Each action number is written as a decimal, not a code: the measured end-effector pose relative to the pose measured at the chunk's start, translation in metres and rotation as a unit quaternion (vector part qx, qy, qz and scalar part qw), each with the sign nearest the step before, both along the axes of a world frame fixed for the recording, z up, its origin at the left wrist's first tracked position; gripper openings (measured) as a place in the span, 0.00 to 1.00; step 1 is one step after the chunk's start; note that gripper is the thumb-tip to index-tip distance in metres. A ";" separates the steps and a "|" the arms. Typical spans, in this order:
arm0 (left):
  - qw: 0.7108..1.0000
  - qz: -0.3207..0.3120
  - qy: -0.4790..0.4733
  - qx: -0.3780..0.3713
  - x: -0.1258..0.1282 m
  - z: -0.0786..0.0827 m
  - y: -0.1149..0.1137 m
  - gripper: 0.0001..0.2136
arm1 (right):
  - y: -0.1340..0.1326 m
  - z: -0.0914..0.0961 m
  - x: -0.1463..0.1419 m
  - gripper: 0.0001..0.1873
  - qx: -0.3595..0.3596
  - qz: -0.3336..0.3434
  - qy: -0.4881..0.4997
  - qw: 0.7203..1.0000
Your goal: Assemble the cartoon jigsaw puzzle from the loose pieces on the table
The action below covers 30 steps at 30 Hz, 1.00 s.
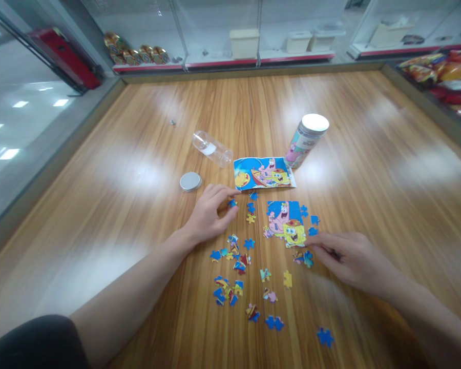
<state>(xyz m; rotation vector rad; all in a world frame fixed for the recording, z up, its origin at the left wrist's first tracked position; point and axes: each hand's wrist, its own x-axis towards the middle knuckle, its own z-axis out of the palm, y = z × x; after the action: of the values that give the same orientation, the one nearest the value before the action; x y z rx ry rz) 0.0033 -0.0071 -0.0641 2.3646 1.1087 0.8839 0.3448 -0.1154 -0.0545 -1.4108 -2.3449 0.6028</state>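
My left hand (212, 212) rests palm down with thumb and index finger apart. Its index fingertip is at the lower left corner of a printed picture card (261, 171), and a small blue puzzle piece (232, 203) lies between finger and thumb. A partly joined jigsaw puzzle (286, 223) with a pink and a yellow cartoon figure lies below the card. At its lower right edge, my right hand (343, 256) has its fingertips pinched together; what they hold, if anything, is hidden. Loose puzzle pieces (239, 266) are scattered between my forearms.
Behind the card's right end stands a printed canister (306, 141) with a white top. A clear plastic bottle (213, 148) lies on its side, near a round silver lid (190, 181). One blue piece (325, 336) sits near my right forearm. Shelves stand beyond the wooden table (100, 205).
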 end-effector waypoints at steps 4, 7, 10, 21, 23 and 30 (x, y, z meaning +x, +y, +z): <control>0.998 -0.044 0.039 0.027 0.000 0.004 -0.001 0.23 | 0.000 -0.001 0.000 0.11 0.000 -0.001 -0.002 1.000; 0.999 -0.017 0.037 0.026 -0.002 -0.001 0.001 0.24 | 0.000 -0.001 0.000 0.11 0.004 0.001 0.002 1.000; 0.998 0.035 0.048 0.027 -0.004 -0.007 0.004 0.21 | 0.000 -0.001 0.000 0.11 0.002 0.004 0.013 1.000; 0.996 0.044 0.066 0.029 -0.003 -0.007 0.005 0.06 | -0.001 -0.001 0.000 0.10 0.001 0.002 0.007 1.000; 0.996 0.045 0.068 0.027 -0.003 -0.007 0.004 0.06 | -0.001 -0.001 0.000 0.10 0.007 0.003 0.006 1.000; 0.996 0.046 0.066 0.025 -0.002 -0.006 0.004 0.04 | -0.001 0.004 -0.001 0.09 0.016 0.003 -0.004 1.000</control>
<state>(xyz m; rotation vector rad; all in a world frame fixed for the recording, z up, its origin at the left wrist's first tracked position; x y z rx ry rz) 0.0011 -0.0035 -0.0705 2.4602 1.2688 0.8041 0.3439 -0.1163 -0.0509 -1.3954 -2.3539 0.5596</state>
